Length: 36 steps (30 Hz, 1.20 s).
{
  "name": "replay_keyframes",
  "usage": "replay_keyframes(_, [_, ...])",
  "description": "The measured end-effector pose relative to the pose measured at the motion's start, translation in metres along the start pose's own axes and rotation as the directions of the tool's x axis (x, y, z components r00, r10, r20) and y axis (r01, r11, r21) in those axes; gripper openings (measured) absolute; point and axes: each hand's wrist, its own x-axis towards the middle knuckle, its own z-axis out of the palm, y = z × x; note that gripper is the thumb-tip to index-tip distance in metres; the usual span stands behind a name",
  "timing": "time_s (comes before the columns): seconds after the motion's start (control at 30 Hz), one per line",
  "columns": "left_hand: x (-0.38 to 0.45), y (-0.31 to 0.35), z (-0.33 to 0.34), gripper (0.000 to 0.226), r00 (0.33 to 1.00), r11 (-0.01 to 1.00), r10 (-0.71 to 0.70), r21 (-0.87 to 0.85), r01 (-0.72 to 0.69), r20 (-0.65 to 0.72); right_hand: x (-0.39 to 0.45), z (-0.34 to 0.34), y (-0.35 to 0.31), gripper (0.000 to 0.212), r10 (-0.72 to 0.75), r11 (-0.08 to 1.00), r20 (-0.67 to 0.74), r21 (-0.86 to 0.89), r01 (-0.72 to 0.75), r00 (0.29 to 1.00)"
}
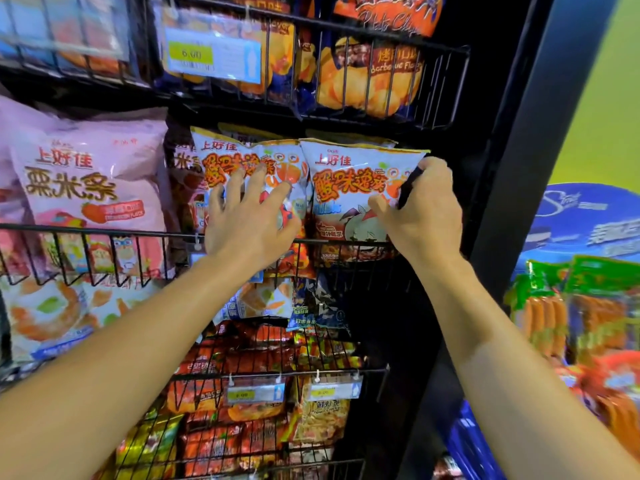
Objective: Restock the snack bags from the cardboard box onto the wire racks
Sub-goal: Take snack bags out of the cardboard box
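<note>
Left grip point(251, 211), at the frame's centre, lies with fingers straight and spread, flat against the front of a white snack bag point(242, 161) with orange lettering. Right grip point(420, 206), just right of centre, is clamped on the right edge of a second white bag point(349, 181) of the same kind, thumb on the bag's face and fingers curled round its side; a thin dark object point(408, 187) sits between those fingers, too blurred to name. Both bags stand upright, side by side and touching, in the middle wire rack point(346, 242), whose front rail crosses just below the wrists.

At middle left, pink bags point(93, 174) fill the neighbouring rack point(86, 232). Across the top of the frame an upper rack point(381, 39) holds orange chip bags point(367, 81), with a price tag point(211, 57) clipped to its front at upper centre. Below the hands, a lower rack point(277, 374) carries red and yellow bags point(256, 355) and two small price tags point(256, 393). A black post point(512, 168) runs up the right side of the racks. At lower right, sausage packs point(554, 306) with green headers hang in front of a blue round display point(588, 216).
</note>
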Motion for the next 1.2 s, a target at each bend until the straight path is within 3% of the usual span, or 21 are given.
replay_keyframes(0.07, [0.001,-0.001,0.001,0.058,1.000,1.000,0.001,-0.004,-0.001,-0.009,-0.005,0.006,-0.011,0.061,-0.297,0.953,0.038,-0.051,0.298,0.954])
replay_keyframes(0.13, [0.001,-0.002,0.002,0.058,1.000,1.000,0.002,-0.012,-0.002,-0.006,0.008,0.021,-0.015,0.075,-0.457,0.844,0.243,-0.186,0.504,0.855])
replay_keyframes(0.17, [0.002,-0.003,0.002,0.059,1.000,1.000,0.004,-0.017,-0.004,-0.002,0.018,0.030,-0.015,0.085,-0.439,0.805,0.362,-0.249,0.539,0.823])
replay_keyframes(0.23, [0.001,-0.004,0.001,0.059,1.000,1.000,0.012,-0.018,-0.012,0.004,0.037,0.043,-0.013,0.102,-0.243,0.777,0.542,-0.387,0.496,0.804])
replay_keyframes(0.3, [0.001,-0.006,0.001,0.060,1.000,1.000,0.018,-0.011,-0.017,0.005,0.049,0.051,-0.011,0.111,-0.095,0.717,0.613,-0.504,0.481,0.784])
replay_keyframes(0.4, [0.000,-0.005,0.000,0.060,1.000,1.000,0.016,0.005,-0.016,0.017,0.056,0.066,-0.010,0.121,-0.060,0.681,0.603,-0.558,0.475,0.796])
replay_keyframes(0.5, [0.000,-0.004,0.000,0.061,0.999,1.000,0.010,0.015,-0.011,0.034,0.055,0.079,-0.007,0.139,-0.130,0.639,0.528,-0.603,0.478,0.839])
replay_keyframes(0.6, [0.001,-0.004,0.001,0.061,0.999,1.000,0.000,0.010,0.000,0.032,0.054,0.082,0.001,0.144,-0.196,0.593,0.490,-0.631,0.501,0.849])
replay_keyframes(0.73, [0.002,-0.003,0.002,0.060,1.000,1.000,-0.003,0.008,0.002,0.027,0.056,0.070,-0.001,0.133,-0.160,0.622,0.544,-0.593,0.511,0.824])
replay_keyframes(0.93, [0.002,-0.003,0.002,0.059,1.000,1.000,-0.007,-0.005,0.007,0.015,0.053,0.046,0.003,0.120,-0.474,0.660,0.348,-0.467,0.588,0.809])
replay_keyframes(1.2, [0.000,-0.005,0.005,0.061,1.000,1.000,0.005,-0.016,-0.005,-0.007,0.068,0.090,0.024,0.135,-0.392,0.638,0.415,-0.520,0.568,0.821])
